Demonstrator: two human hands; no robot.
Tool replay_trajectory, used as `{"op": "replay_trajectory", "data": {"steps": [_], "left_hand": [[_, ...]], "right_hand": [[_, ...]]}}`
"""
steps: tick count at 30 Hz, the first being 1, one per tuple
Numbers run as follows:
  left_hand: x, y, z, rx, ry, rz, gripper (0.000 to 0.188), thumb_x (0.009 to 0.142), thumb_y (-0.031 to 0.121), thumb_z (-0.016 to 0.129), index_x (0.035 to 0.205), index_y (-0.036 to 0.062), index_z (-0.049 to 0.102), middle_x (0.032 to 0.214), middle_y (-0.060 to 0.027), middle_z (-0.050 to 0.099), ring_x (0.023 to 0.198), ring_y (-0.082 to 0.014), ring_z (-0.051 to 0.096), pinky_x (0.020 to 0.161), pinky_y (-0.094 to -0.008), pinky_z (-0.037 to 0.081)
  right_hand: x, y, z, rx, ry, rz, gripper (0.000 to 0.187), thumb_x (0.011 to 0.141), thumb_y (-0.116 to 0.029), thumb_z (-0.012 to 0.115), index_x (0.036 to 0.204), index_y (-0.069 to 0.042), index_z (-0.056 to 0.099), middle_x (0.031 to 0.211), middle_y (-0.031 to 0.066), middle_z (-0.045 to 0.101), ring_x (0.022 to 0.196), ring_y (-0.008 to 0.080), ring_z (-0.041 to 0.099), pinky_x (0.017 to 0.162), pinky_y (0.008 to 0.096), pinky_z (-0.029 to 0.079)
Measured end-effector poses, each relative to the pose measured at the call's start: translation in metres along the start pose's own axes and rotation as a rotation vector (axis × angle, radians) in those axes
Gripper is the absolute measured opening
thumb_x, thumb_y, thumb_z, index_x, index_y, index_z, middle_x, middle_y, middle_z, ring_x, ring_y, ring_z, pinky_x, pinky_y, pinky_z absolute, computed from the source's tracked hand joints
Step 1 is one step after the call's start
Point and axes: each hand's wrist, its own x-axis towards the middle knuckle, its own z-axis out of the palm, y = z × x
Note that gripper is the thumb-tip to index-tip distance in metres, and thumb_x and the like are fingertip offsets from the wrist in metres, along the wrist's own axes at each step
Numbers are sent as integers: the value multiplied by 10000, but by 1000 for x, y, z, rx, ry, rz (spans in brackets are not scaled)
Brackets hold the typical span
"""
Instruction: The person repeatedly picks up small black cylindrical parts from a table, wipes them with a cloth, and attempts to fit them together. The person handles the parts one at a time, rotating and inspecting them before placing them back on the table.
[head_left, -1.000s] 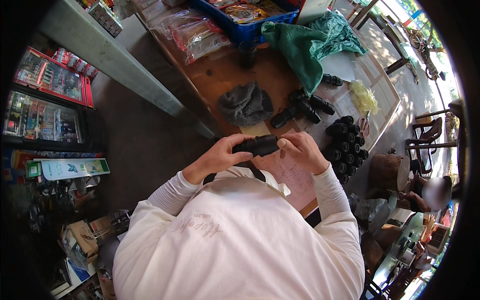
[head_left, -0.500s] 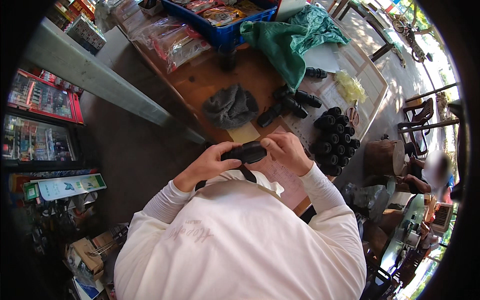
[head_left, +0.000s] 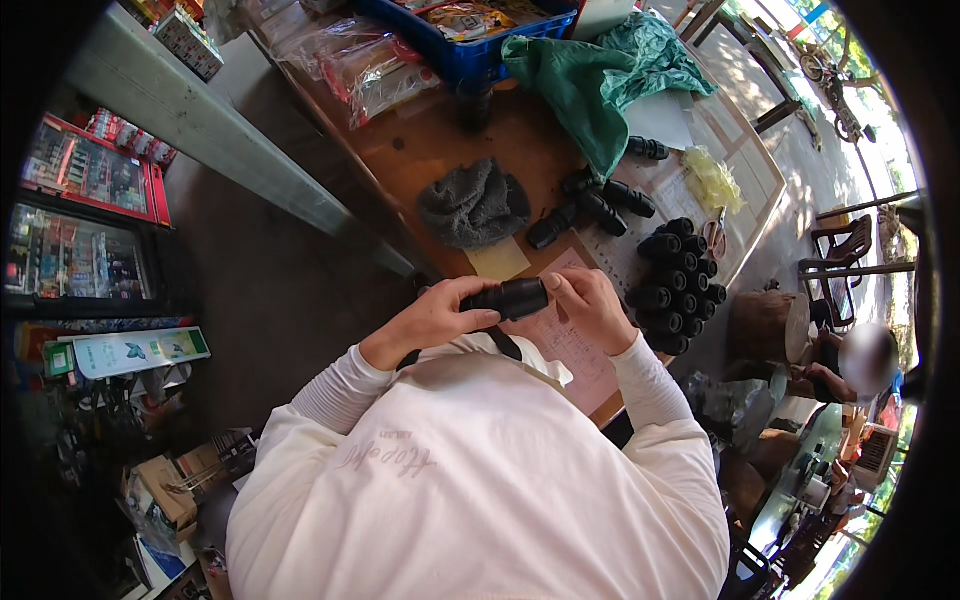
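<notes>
My left hand [head_left: 432,322] is wrapped around a black cylindrical pipe fitting [head_left: 515,298], held roughly level in front of my chest. Close against the fitting's right end is my right hand [head_left: 592,308], its thumb and fingertips pinched together; whatever lies between them is too small to make out. Beyond my hands, several similar black fittings [head_left: 603,213] lie loose on the brown table. To the right, more fittings are stacked in a tight group [head_left: 677,280]. A crumpled dark grey cloth [head_left: 474,204] lies past my left hand, next to a yellowish paper [head_left: 498,260].
A blue crate [head_left: 470,57] of packets stands at the table's far side, beside a green plastic bag [head_left: 600,90] and clear plastic bags [head_left: 385,80]. Scissors [head_left: 716,235] lie near the stack. A metal post [head_left: 230,135] slants along the left. Another person [head_left: 835,365] is at far right.
My right fingertips have shifted from over the fitting's end to just beside it, baring more of that end. My left hand keeps its hold. The whole view has shifted slightly.
</notes>
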Motion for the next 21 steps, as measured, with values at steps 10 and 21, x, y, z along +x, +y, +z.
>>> {"op": "replay_trajectory", "data": {"steps": [10,21], "left_hand": [[0,-2,2,-102,-1,-16,447,895,103,681,1285,-64,541,1066,-70,636,928,-102,600,836,-242,504],[1,4,1,-3,-36,-18,440,897,90,670,1287,-68,541,1066,-73,644,934,-104,606,846,-242,500]], "right_hand": [[4,13,27,101,210,-247,351,941,-338,584,982,1,664,747,87,635,685,195,627,600,308,468],[-7,16,19,76,135,-26,310,862,-301,647,980,-16,675,778,125,647,696,252,622,599,362,454]]}}
